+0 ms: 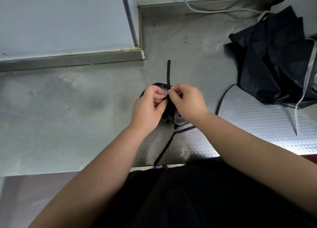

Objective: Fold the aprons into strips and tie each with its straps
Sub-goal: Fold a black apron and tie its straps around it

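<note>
Left hand and right hand, fingers curled, each pinch the black strap above the folded apron bundle on the steel table. Farther right: heaped dark aprons.

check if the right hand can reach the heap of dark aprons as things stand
Probably yes: only table and a flat loose strap lie between the right hand and the heap of aprons. But its fingers pinch the tie of the folded apron, so it must let go first.
</note>
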A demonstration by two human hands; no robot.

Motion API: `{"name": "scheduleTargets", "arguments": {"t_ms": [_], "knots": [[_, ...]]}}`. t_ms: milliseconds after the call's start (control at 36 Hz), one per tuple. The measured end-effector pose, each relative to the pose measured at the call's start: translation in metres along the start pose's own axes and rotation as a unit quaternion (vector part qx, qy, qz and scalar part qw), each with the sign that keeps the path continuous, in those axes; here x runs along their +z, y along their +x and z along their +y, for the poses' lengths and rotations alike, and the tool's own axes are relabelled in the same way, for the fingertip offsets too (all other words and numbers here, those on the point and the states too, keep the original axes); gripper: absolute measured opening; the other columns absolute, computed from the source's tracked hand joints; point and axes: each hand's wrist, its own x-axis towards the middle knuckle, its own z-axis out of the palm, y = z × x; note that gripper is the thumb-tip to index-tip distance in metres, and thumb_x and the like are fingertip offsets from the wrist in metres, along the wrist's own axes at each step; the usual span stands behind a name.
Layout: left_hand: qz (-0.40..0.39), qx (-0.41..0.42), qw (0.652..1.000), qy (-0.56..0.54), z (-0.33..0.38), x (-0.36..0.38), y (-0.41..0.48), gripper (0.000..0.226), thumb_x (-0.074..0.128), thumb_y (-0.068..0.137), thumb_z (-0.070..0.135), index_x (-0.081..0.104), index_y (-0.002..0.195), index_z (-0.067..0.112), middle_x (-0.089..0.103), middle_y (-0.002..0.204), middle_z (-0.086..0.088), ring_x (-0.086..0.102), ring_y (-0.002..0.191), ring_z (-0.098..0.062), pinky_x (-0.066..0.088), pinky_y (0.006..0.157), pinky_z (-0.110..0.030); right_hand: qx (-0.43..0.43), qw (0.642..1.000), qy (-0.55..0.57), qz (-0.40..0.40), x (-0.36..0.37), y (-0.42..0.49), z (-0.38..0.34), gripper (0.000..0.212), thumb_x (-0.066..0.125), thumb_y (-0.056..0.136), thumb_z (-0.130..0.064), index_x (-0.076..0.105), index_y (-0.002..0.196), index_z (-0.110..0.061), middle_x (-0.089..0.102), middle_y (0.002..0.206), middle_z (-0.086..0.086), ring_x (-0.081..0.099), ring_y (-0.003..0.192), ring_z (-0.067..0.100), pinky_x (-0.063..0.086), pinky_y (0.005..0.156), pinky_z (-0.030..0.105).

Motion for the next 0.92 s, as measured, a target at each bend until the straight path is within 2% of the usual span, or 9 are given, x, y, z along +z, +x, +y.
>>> {"name": "scheduleTargets", "arguments": {"t_ms": [56, 222, 306, 444, 583, 667, 722, 833, 917], "knots": [[0.013, 0.003, 1.000, -0.001, -0.001, 0.002, -0.002, 0.021, 0.065, 0.087, 0.010, 0.049, 0.095, 0.021, 0.058, 0.082, 0.017, 0.061, 0.081, -0.010, 0.051, 0.080, -0.024, 0.019, 1.000, -0.001, -0.007, -0.003, 0.004, -0.001, 0.017, 0.056, 0.093, -0.021, 0.069, 0.098, -0.010, 0.062, 0.081, -0.004, 0.055, 0.078, 0.010, 0.037, 0.071, 0.014], [0.031, 0.009, 0.999, -0.013, -0.004, 0.005, 0.000, 0.024, 0.064, 0.085, 0.006, 0.048, 0.087, 0.024, 0.059, 0.079, 0.015, 0.061, 0.077, -0.007, 0.052, 0.080, -0.028, -0.119, 0.969, -0.171, -0.133, -0.014, 0.006, -0.005, 0.027, 0.041, 0.098, -0.014, 0.062, 0.089, 0.000, 0.059, 0.084, 0.011, 0.052, 0.084, 0.026, 0.036, 0.073, 0.031], [0.043, 0.012, 0.999, -0.020, -0.005, 0.008, 0.000, 0.030, 0.065, 0.084, 0.005, 0.048, 0.083, 0.030, 0.060, 0.079, 0.014, 0.062, 0.078, -0.012, 0.053, 0.080, -0.032, -0.129, 0.959, -0.197, -0.157, -0.015, 0.003, -0.004, 0.019, 0.041, 0.092, -0.012, 0.057, 0.085, -0.007, 0.051, 0.083, 0.008, 0.051, 0.088, 0.028, 0.030, 0.070, 0.027], [0.067, 0.036, 0.997, -0.015, -0.007, 0.011, -0.002, 0.010, 0.067, 0.082, 0.004, 0.062, 0.083, 0.012, 0.061, 0.075, 0.012, 0.060, 0.071, -0.007, 0.053, 0.075, -0.032, -0.154, 0.945, -0.242, -0.158, -0.017, 0.002, 0.000, 0.025, 0.041, 0.096, -0.013, 0.063, 0.102, -0.003, 0.059, 0.097, 0.014, 0.053, 0.095, 0.029, 0.033, 0.076, 0.028], [0.058, 0.040, 0.998, 0.002, -0.006, 0.012, 0.000, 0.005, 0.065, 0.083, 0.006, 0.063, 0.087, 0.010, 0.067, 0.086, -0.003, 0.064, 0.077, -0.014, 0.055, 0.077, -0.035, -0.107, 0.975, -0.149, -0.127, -0.020, -0.006, 0.001, 0.022, 0.045, 0.095, -0.010, 0.065, 0.099, -0.001, 0.057, 0.089, 0.012, 0.051, 0.089, 0.023, 0.032, 0.074, 0.025], [0.043, 0.038, 0.998, 0.012, -0.006, 0.011, 0.000, 0.006, 0.063, 0.084, 0.005, 0.062, 0.088, 0.009, 0.066, 0.087, -0.003, 0.062, 0.078, -0.014, 0.054, 0.078, -0.032, -0.026, 0.982, -0.079, -0.172, -0.022, -0.005, -0.002, 0.018, 0.046, 0.096, -0.015, 0.063, 0.095, -0.012, 0.054, 0.088, 0.001, 0.048, 0.087, 0.015, 0.035, 0.075, 0.023], [0.055, 0.061, 0.996, 0.023, -0.008, 0.012, 0.000, 0.007, 0.062, 0.084, 0.004, 0.065, 0.087, 0.009, 0.065, 0.087, -0.001, 0.062, 0.076, -0.013, 0.054, 0.076, -0.031, 0.026, 0.978, -0.030, -0.203, -0.026, -0.003, -0.005, 0.015, 0.046, 0.097, -0.017, 0.059, 0.089, -0.017, 0.051, 0.076, -0.006, 0.048, 0.075, 0.010, 0.036, 0.066, 0.018], [0.099, 0.126, 0.986, 0.052, -0.014, 0.014, -0.002, 0.013, 0.062, 0.081, 0.006, 0.074, 0.088, 0.004, 0.061, 0.089, 0.003, 0.056, 0.079, -0.001, 0.045, 0.074, -0.006, 0.094, 0.969, 0.053, -0.220, -0.030, -0.003, -0.005, 0.017, 0.046, 0.098, -0.020, 0.060, 0.092, -0.012, 0.048, 0.068, -0.007, 0.042, 0.063, 0.006, 0.035, 0.059, 0.015], [0.091, 0.166, 0.981, 0.049, -0.017, 0.018, -0.003, 0.018, 0.060, 0.085, 0.009, 0.073, 0.093, -0.001, 0.065, 0.090, -0.005, 0.058, 0.083, -0.004, 0.047, 0.081, -0.008, 0.105, 0.968, 0.081, -0.213, -0.029, -0.008, -0.001, 0.022, 0.043, 0.100, -0.022, 0.060, 0.092, -0.009, 0.048, 0.072, 0.001, 0.042, 0.065, 0.010, 0.036, 0.064, 0.022]]}}
